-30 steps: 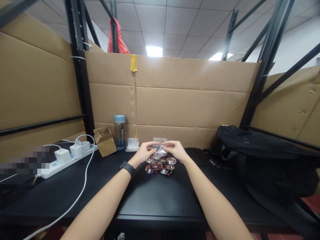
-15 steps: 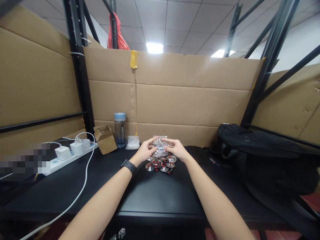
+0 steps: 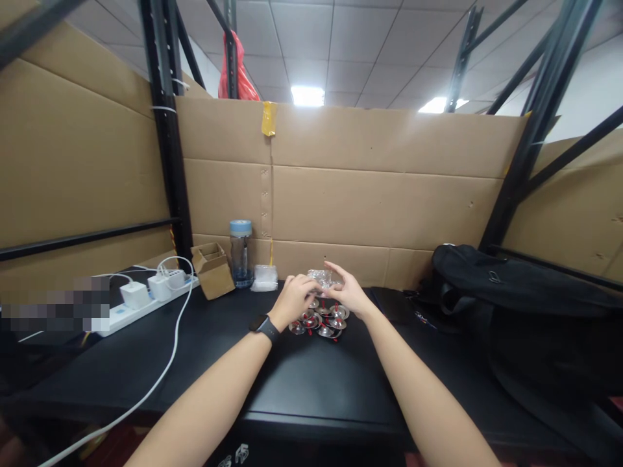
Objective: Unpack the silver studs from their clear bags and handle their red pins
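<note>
Both of my hands meet over a small pile of shiny metal discs with red parts [image 3: 321, 320] on the black table [image 3: 311, 383]. My left hand [image 3: 295, 298], with a black watch on its wrist, has its fingers curled round a small crumpled clear plastic bag [image 3: 322, 277]. My right hand [image 3: 348, 292] pinches the same bag from the right, with one finger raised. The bag is held just above the discs.
A white power strip with chargers [image 3: 146, 295] and a white cable [image 3: 160, 373] lie at the left. A small cardboard box [image 3: 214, 270], a blue-lidded bottle [image 3: 241, 253] and a stack of clear bags [image 3: 265, 277] stand by the cardboard wall. A black backpack [image 3: 516, 305] fills the right.
The bag was stretched flat between both hands a second ago; it is now crumpled and lower, with my left hand curled over it. The view shifted slightly.
</note>
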Available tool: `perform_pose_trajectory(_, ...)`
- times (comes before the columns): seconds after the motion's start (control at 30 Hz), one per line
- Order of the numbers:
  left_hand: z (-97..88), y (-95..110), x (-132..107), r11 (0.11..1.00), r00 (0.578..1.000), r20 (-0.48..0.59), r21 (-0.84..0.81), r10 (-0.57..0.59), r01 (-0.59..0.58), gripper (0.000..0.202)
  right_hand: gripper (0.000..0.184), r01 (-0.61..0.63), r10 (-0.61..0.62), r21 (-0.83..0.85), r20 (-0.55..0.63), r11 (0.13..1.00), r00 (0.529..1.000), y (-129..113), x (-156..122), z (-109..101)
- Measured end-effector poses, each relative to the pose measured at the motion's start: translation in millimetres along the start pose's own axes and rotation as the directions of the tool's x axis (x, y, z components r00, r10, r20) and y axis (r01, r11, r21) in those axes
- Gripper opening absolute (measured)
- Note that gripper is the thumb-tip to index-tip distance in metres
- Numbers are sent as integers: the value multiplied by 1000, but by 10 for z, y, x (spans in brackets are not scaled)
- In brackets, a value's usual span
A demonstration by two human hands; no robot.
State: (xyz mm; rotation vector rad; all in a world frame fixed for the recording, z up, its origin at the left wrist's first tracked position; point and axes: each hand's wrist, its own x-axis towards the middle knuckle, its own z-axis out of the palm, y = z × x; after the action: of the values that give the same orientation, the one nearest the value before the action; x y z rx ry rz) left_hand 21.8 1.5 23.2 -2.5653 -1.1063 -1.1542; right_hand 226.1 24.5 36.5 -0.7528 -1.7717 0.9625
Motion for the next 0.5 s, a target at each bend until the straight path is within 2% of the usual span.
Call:
perform_pose_trajectory(0.13, 4, -166, 5, 997, 997, 19, 17, -76, 75, 24, 79, -21, 20, -44, -36, 999, 999, 33, 20, 23)
perform_pose_trajectory(0.2, -53, -313, -10, 984, 986, -25, 71, -164, 165, 26, 72, -48, 40, -73, -97, 996, 994, 55, 35, 13)
perform_pose_trajectory(0.3, -175, -602, -81, 918, 933, -147, 185, -328, 351, 29, 66, -75, 53, -129, -164, 989, 985, 81, 48, -23)
perform_pose_trajectory(0.37, -248, -808, -164, 869, 905, -191, 262, -379, 419, 30, 64, -91, 60, -172, -174, 981, 983, 98, 50, -49)
perform_pose_trajectory(0.43, -291, -993, -260, 816, 882, -194, 336, -429, 471, 30, 61, -99, 62, -216, -170, 971, 983, 116, 50, -70)
perform_pose_trajectory(0.5, -295, -1131, -348, 755, 848, -148, 396, -509, 522, 32, 60, -94, 54, -257, -159, 962, 986, 133, 50, -82)
